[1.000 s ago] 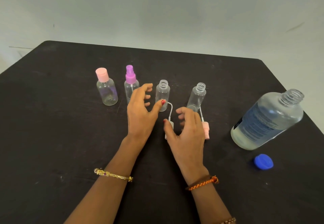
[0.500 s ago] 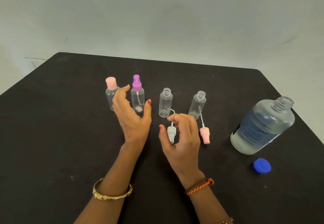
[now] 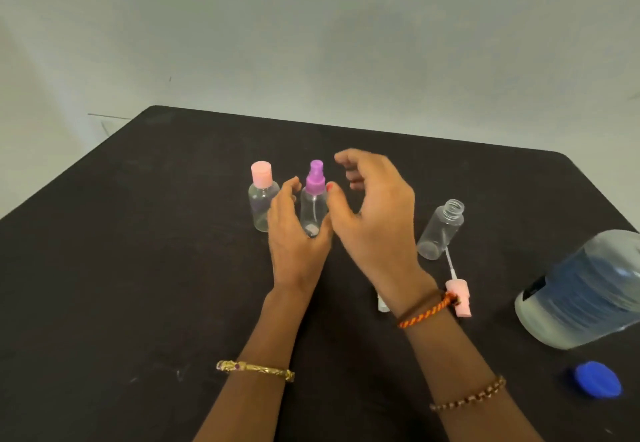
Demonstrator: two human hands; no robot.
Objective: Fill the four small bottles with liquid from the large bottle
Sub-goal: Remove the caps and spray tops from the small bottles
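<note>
Black cloth covers the table point(image 3: 121, 268), which fills the lower two thirds of the frame under a plain pale wall.

Left of centre stands a small clear bottle with a pink cap point(image 3: 262, 195), upright and looking empty. Just right of it is a second small clear bottle with a purple spray top point(image 3: 314, 199), also upright, its dip tube visible inside.

The left hand point(image 3: 294, 233) reaches up from the bottom centre, a gold bangle point(image 3: 256, 369) on the forearm. Its fingers and thumb curve around the lower body of the purple-topped bottle, one side each; whether they actually press on it cannot be told.

The right hand point(image 3: 374, 213) is raised just right of that bottle, fingers loosely bent and spread, holding nothing, an orange braided thread point(image 3: 427, 313) at the wrist and a bead bracelet point(image 3: 469, 396) lower on the forearm. It hides whatever stands behind it. A sliver of a white sprayer head point(image 3: 382, 304) shows beside the wrist.

Further right, an uncapped small clear bottle point(image 3: 440, 230) stands empty, with a pink sprayer head point(image 3: 460, 294) lying on the cloth just below it.

At the right edge the large bottle point(image 3: 585, 292) holds clear liquid. A blue cap point(image 3: 597, 384) lies below it, lower right.
</note>
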